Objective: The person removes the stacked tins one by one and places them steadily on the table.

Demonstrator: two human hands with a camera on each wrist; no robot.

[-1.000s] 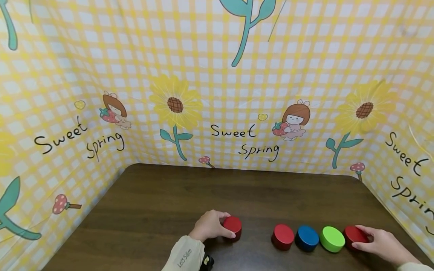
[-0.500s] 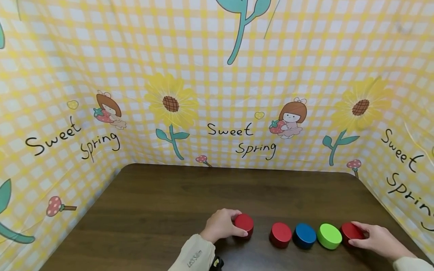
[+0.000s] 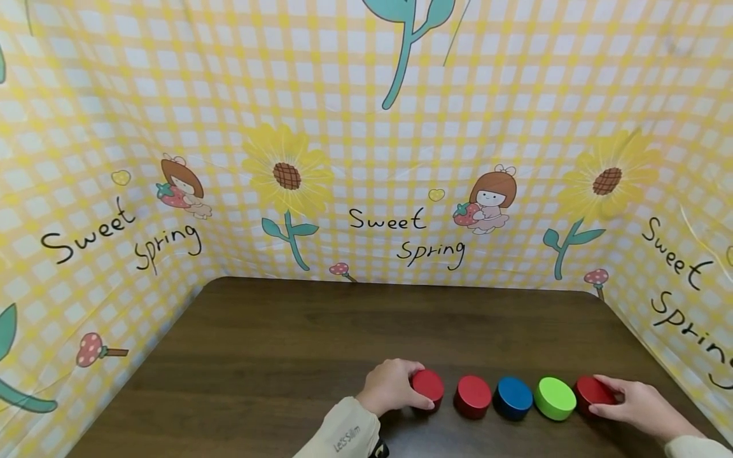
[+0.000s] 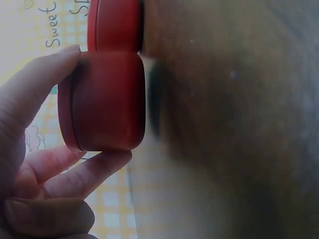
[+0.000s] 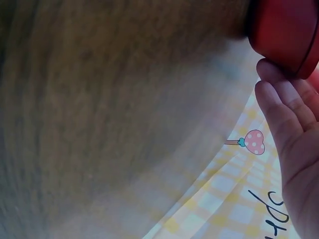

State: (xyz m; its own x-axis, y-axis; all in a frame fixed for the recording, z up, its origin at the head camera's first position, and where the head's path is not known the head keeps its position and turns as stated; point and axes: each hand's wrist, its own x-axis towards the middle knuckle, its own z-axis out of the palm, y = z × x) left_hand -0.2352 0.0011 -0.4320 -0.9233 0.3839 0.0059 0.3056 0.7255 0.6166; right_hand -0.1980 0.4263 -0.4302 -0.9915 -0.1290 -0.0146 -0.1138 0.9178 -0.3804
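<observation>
My left hand (image 3: 390, 388) pinches a round red tin (image 3: 428, 388) between thumb and fingers, just left of a row of similar tins. In the left wrist view, a seam runs near the top of this held tin (image 4: 107, 102), and a dark shadow lies beside its base. Beyond it shows another red tin (image 4: 117, 25). The row holds a red tin (image 3: 473, 396), a blue tin (image 3: 513, 398), a green tin (image 3: 555, 399) and, at its right end, a darker red tin (image 3: 593, 395). My right hand (image 3: 649, 408) grips that last one from the right.
A dark brown wooden table (image 3: 275, 356) carries all the tins. Yellow checked cloth (image 3: 366, 159) with printed flowers and lettering hangs behind it and along both sides.
My left hand has moved right with its red tin, narrowing the gap to the row. The right hand keeps its grip on the end tin. The head view has shifted slightly.
</observation>
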